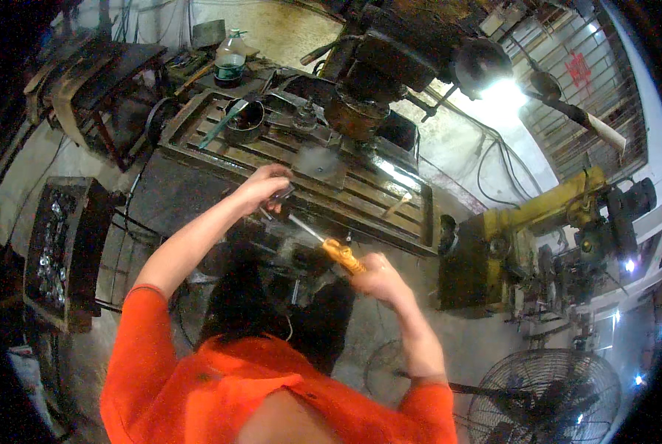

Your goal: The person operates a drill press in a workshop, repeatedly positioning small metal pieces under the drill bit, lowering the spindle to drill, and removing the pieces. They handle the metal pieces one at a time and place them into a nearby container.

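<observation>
My right hand is closed around the yellow handle of an air blow gun. Its thin metal nozzle points up and left toward my other hand. My left hand grips a small dark metal part over the near edge of a slotted machine table; its exact shape is partly hidden by the fingers. The nozzle tip is close to this part, but whether they touch I cannot tell.
On the machine table stand a dark round pot with a brush across it and a clamped fixture. The machine head overhangs the back. A bin of metal pieces is left; a fan stands right.
</observation>
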{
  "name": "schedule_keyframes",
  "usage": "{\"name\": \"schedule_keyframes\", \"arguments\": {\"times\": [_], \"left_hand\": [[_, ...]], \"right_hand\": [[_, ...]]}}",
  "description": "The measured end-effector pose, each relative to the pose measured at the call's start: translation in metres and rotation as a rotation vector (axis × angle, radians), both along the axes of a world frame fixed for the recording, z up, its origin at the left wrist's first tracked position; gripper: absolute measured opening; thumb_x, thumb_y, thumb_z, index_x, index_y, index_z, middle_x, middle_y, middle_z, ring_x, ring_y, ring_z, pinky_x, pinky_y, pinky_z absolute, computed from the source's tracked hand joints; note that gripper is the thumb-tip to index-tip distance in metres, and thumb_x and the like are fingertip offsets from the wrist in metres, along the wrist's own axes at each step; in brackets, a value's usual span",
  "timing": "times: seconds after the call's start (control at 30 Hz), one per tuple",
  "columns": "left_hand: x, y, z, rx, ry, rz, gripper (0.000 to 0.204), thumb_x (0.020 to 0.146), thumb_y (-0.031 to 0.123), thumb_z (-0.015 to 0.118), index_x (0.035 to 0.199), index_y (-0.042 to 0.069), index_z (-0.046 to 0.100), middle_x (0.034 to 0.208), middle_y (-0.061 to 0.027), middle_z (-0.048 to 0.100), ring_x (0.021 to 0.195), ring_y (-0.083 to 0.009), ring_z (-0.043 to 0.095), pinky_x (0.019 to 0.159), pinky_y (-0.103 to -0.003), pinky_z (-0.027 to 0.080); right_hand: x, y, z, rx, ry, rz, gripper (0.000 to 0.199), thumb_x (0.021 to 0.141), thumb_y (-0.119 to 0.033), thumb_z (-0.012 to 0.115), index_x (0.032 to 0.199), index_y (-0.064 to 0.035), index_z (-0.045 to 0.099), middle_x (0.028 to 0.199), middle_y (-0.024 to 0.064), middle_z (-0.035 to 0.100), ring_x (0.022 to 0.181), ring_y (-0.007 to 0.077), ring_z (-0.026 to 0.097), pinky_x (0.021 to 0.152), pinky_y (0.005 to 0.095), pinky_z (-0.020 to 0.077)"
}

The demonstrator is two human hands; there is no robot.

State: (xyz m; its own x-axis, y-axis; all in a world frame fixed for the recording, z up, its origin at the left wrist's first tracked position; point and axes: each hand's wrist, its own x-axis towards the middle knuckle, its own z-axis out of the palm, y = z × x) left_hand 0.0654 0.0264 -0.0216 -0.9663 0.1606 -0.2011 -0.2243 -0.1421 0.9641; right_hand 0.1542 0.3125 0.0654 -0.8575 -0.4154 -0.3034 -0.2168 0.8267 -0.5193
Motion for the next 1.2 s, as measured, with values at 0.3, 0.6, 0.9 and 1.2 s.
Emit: {"name": "schedule_keyframes", "arguments": {"times": [0.3,0.6,0.9,1.2], "left_hand": [[-0.101,0.043,-0.013,-0.914,0.936,0.241,0.046,0.072,0.019,0.054,0.114,0.003,0.045,0.084,-0.0178,0.058,0.068,-0.03,0.06,0.058,-0.041,0.049],[-0.092,0.05,0.019,-1.412,0.79,-0.037,0.033,0.075,0.026,0.06,0.106,0.014,0.056,0.086,-0.0139,0.058,0.078,-0.0317,0.059,0.065,-0.043,0.048],[-0.121,0.054,0.01,-1.364,0.901,-0.078,0.036,0.07,0.019,0.064,0.104,0.013,0.057,0.082,-0.0138,0.061,0.078,-0.0318,0.059,0.066,-0.043,0.048],[-0.131,0.08,0.005,-1.274,0.676,0.216,0.028,0.07,0.026,0.064,0.088,0.006,0.06,0.074,-0.0167,0.061,0.072,-0.0338,0.06,0.063,-0.045,0.049]], "right_hand": [[-0.055,0.044,-0.028,-0.411,0.007,-0.315,0.015,0.063,-0.013,0.056,0.066,0.0013,0.058,0.052,0.0034,0.051,0.048,0.0107,0.047,0.045,0.0294,0.0389],[-0.077,0.042,-0.132,-0.808,0.103,-0.467,0.024,0.063,-0.01,0.056,0.082,0.001,0.065,0.065,-0.0022,0.057,0.059,0.0064,0.049,0.055,0.0211,0.0384],[-0.052,0.052,-0.143,-0.226,0.399,-0.449,0.034,0.058,-0.012,0.06,0.092,-0.0048,0.064,0.081,0.016,0.063,0.073,0.0296,0.061,0.067,0.0344,0.0474],[-0.027,0.115,-0.053,-0.361,0.39,-0.431,0.035,0.057,-0.008,0.058,0.09,0.0004,0.065,0.089,0.0129,0.065,0.084,0.0211,0.061,0.08,0.0292,0.0452]]}}
